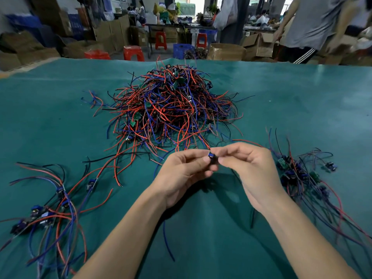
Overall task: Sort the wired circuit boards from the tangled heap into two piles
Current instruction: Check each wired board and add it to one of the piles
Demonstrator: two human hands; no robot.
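Note:
A tangled heap (171, 105) of red, blue and black wires with small green circuit boards lies in the middle of the green table. Just in front of it, both hands meet over one small blue-and-black board (211, 158). My left hand (183, 174) pinches it from the left, and my right hand (249, 170) pinches it from the right. Its wires hang down under my hands, a blue one (168, 242) trailing toward me. A pile of blue boards with wires (46, 210) lies at the left. Another pile with green boards (302, 174) lies at the right.
The green cloth-covered table (60, 117) stretches to a far edge. Beyond it stand red stools (133, 53), a blue crate (182, 50) and cardboard boxes (226, 51). A person in a grey shirt (314, 23) stands at the far right.

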